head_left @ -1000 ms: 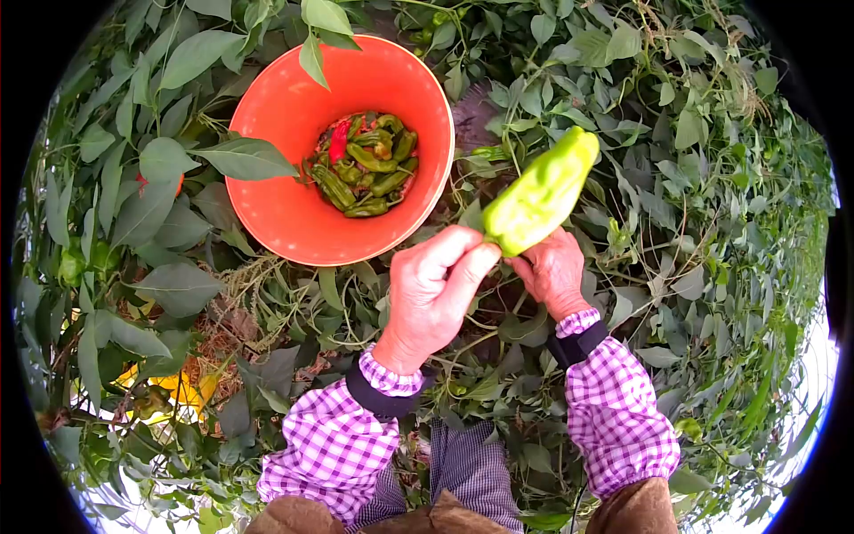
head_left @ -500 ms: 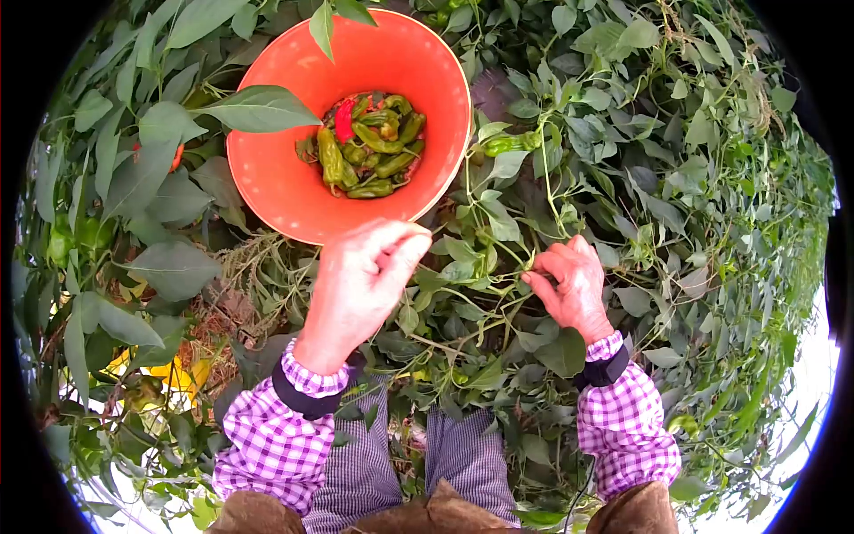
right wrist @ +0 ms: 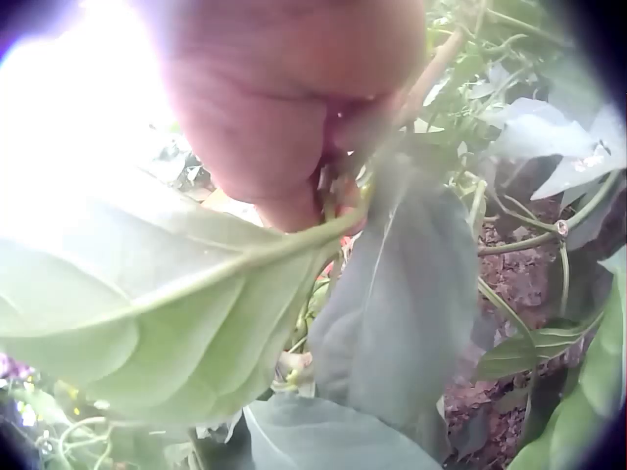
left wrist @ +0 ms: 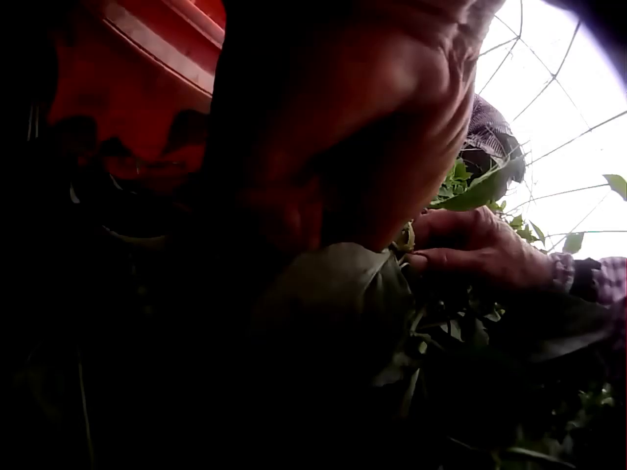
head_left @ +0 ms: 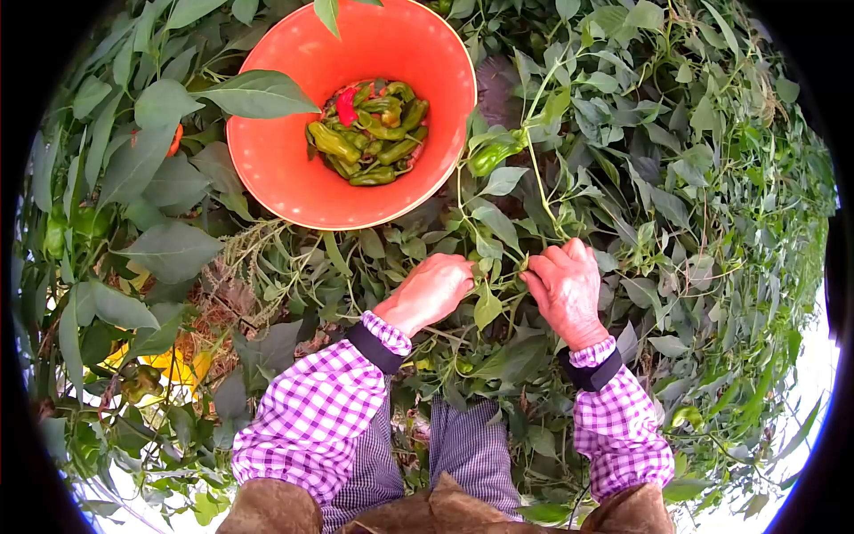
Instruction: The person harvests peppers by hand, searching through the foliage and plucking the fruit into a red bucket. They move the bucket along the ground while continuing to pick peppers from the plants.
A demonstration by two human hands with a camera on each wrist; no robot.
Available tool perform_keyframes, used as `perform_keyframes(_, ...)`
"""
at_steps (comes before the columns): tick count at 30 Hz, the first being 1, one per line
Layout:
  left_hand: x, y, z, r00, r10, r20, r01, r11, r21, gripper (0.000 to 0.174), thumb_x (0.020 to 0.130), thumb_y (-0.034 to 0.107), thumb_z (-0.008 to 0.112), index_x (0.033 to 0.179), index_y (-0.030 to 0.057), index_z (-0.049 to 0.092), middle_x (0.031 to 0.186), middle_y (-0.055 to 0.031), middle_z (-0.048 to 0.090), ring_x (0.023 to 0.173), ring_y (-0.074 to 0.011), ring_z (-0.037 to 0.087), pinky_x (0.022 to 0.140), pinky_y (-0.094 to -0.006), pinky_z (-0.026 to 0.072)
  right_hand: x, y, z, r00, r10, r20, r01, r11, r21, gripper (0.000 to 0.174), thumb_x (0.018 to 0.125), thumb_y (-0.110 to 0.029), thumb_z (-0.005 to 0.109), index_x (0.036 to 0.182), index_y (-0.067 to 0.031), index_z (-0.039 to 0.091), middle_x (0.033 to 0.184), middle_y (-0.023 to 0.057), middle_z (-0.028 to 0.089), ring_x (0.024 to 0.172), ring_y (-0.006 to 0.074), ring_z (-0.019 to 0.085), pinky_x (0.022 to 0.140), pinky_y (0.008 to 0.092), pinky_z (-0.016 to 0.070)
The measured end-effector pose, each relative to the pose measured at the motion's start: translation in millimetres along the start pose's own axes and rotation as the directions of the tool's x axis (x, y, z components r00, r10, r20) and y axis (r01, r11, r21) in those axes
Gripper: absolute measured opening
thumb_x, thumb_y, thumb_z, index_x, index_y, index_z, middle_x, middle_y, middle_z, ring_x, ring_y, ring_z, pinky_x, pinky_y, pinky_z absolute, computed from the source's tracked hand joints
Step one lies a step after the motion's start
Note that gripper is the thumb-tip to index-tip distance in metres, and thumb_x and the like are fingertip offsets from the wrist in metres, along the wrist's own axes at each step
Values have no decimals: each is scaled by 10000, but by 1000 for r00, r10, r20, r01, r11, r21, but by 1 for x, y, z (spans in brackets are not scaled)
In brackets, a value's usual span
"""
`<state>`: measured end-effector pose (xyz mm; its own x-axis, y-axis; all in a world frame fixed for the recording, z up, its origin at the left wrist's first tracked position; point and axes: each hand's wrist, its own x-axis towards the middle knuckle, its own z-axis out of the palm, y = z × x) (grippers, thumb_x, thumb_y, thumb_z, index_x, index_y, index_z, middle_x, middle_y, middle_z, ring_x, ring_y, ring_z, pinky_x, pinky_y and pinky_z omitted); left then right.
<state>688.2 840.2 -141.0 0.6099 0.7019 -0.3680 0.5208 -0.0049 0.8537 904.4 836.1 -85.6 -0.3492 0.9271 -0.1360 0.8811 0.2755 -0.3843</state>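
Note:
My right hand (head_left: 569, 289) pinches a green stem of a pepper plant (head_left: 544, 191) between thumb and fingertips; the left wrist view shows this pinch from the side. To its left, my left hand (head_left: 427, 292) reaches among the leaves with bent fingers, its fingertips beside the same stems. Whether those fingers hold anything, I cannot tell. A green pepper (head_left: 496, 154) hangs on the plant above both hands. Up and to the left stands an orange-red bucket (head_left: 391, 44) with several green peppers (head_left: 382, 133) and a red pepper (head_left: 346, 106) inside.
Dense foliage (head_left: 694, 205) surrounds the hands, and a broad leaf (head_left: 258, 94) overhangs the bucket's left rim. Large leaves (right wrist: 392, 284) crowd close below the right hand in its wrist view. Something yellow (head_left: 178, 367) shows through the plants at lower left.
A second ago my left hand held up a large green pepper; half a second ago it was beside the bucket without it. Now it is back near my right hand, which stays at the stem.

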Motion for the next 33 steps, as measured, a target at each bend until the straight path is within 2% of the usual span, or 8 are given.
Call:
perform_keyframes(2, 1, 7, -5, 997, 71, 13, -72, 960, 271, 112, 756, 70, 604, 840, -4, 611, 808, -134, 590, 772, -322, 609, 645, -414, 508, 1, -7, 3, 997, 23, -77, -21, 1000, 21, 233, 692, -114, 684, 915, -80, 624, 852, 39, 560, 819, 252, 496, 728, 371, 433)
perform_keyframes(10, 4, 21, -8, 988, 143, 65, -156, 871, 467, 98, 757, 90, 512, 820, 18, 531, 795, -119, 534, 773, -290, 598, 653, -386, 499, -9, -39, 54, 996, 85, -16, -84, 994, 63, 217, 714, -78, 618, 925, -26, 610, 962, 98, 618, 818, 245, 613, 705, 335, 513)
perform_keyframes(15, -3, 19, -16, 990, 106, 98, -137, 904, 405, 99, 774, 102, 506, 828, 25, 533, 812, -113, 530, 793, -263, 592, 656, -367, 493, -7, -39, 52, 996, 41, 77, -49, 994, 100, 98, 695, -95, 634, 778, -75, 585, 782, 64, 556, 707, 232, 605, 585, 358, 493)
perform_keyframes(18, 6, 36, -25, 957, 130, 260, -268, 738, 620, 78, 775, 104, 508, 823, 48, 534, 830, -88, 522, 836, -215, 577, 664, -321, 479, -15, -32, 52, 1000, 14, -6, -13, 993, 119, 114, 687, -116, 655, 686, -85, 546, 685, 54, 506, 616, 232, 589, 524, 360, 471)
perform_keyframes(20, 4, 16, -27, 979, 166, 122, -205, 830, 519, 94, 775, 116, 513, 827, 41, 536, 822, -78, 526, 821, -227, 582, 659, -337, 485, -15, -33, 48, 999, 41, 6, -41, 996, 79, 127, 706, -132, 662, 677, -90, 546, 665, 54, 509, 590, 224, 588, 519, 350, 470)
perform_keyframes(23, 1, 21, -48, 988, 85, 127, -151, 649, 745, 97, 794, 122, 562, 804, 32, 528, 741, -77, 505, 709, -241, 586, 593, -363, 492, -11, -34, 47, 998, 48, 38, -50, 998, 39, 144, 715, -153, 672, 678, -89, 549, 665, 53, 512, 589, 220, 590, 524, 346, 473)
perform_keyframes(24, -8, 35, -50, 976, 216, -2, -170, 776, 607, 97, 796, 106, 590, 791, 30, 530, 718, -78, 493, 671, -240, 576, 572, -365, 485, -12, -32, 49, 998, 45, 32, -47, 998, 51, 158, 708, -168, 687, 685, -84, 555, 667, 55, 515, 604, 224, 594, 535, 348, 478)
perform_keyframes(33, -56, 111, -158, 648, 262, -715, 27, 931, 365, 76, 905, 44, 550, 915, -13, 599, 768, -37, 581, 599, -57, 524, 517, -184, 411, -13, -26, 51, 997, 78, 4, -78, 990, 115, 142, 723, -147, 693, 756, -66, 582, 720, 79, 554, 659, 267, 593, 588, 374, 478)
